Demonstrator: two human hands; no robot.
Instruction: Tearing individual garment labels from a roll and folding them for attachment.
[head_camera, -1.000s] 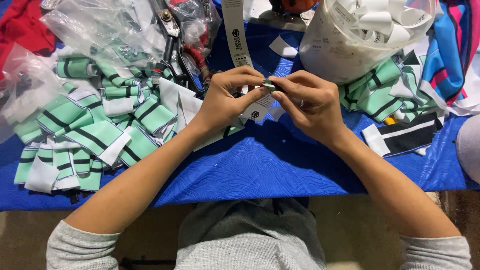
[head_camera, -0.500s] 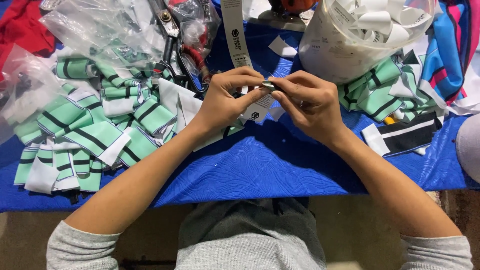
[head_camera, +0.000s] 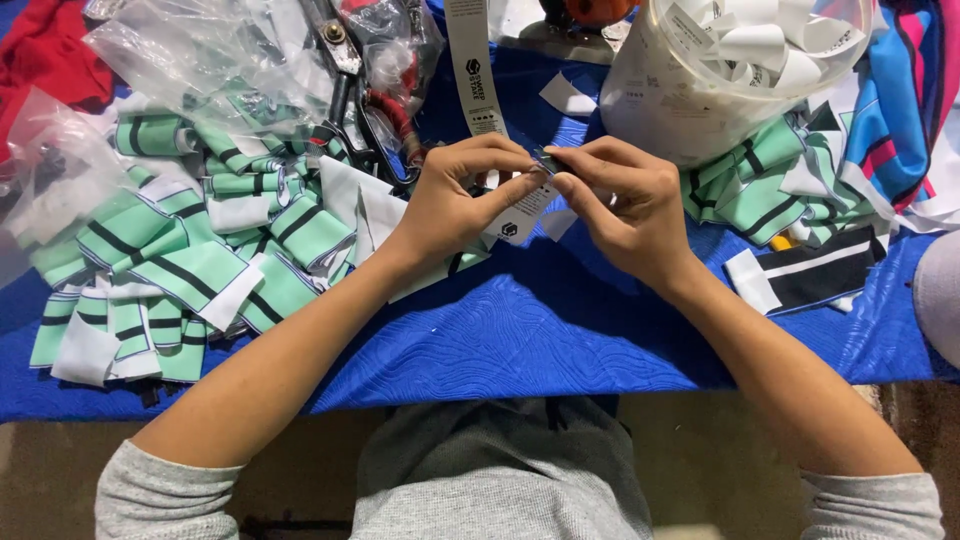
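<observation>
My left hand (head_camera: 462, 196) and my right hand (head_camera: 622, 204) meet over the blue cloth (head_camera: 520, 330), fingertips pinched together on a small white label (head_camera: 520, 215) that hangs down between them. The label is a short strip with a dark printed mark near its lower end. A long white label strip (head_camera: 474, 68) runs away from my hands toward the far side. To the left lies a heap of green, white and black striped fabric pieces (head_camera: 190, 250).
A white tub (head_camera: 690, 95) full of curled white labels stands at the far right. More green striped pieces (head_camera: 760, 185) and a black-and-white piece (head_camera: 815, 272) lie beside it. Clear plastic bags (head_camera: 190, 60), scissors (head_camera: 345, 75) and red cloth (head_camera: 45, 50) sit at the far left.
Both hands stay together on the label, with only slight finger movement. Nothing else has shifted.
</observation>
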